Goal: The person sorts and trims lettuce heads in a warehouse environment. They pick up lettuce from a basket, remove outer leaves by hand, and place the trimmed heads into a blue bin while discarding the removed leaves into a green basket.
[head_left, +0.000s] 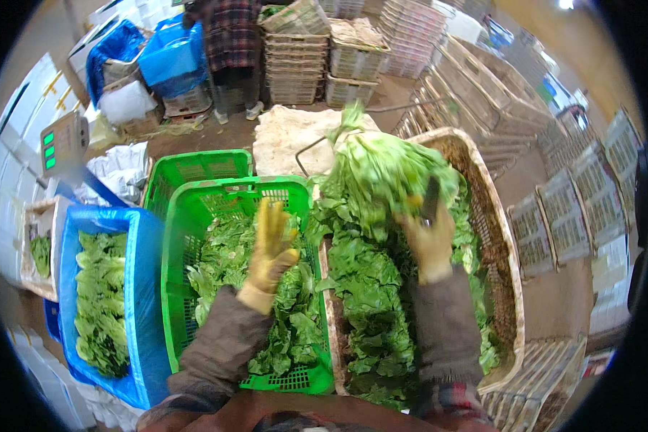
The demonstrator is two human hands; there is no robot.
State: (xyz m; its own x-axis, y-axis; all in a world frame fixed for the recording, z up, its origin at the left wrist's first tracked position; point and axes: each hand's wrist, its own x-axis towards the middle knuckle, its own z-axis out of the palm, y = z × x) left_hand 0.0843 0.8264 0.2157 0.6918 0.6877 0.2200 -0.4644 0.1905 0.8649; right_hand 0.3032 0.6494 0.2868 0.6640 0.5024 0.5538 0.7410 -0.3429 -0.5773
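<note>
My left hand [271,251], in a yellow glove, is raised with its fingers up and holds nothing. Below it, loose lettuce leaves [221,245] lie in a green plastic crate [186,200]. My right hand [429,240], also gloved, is closed around what looks like a dark knife [431,197], blurred by motion. A leafy lettuce head [378,167] lies just beyond the right hand, its edges blurred; whether that hand touches it I cannot tell. More lettuce [370,291] fills the dirty white crate [505,254] under my right arm.
At left stands a blue-lined box [146,302] of lettuce, with a scale display [62,143] behind it. A second green crate [200,162] and a pale sack [286,137] lie beyond. Stacked crates [297,67] and a person [232,48] are farther back; more crates [553,216] line the right.
</note>
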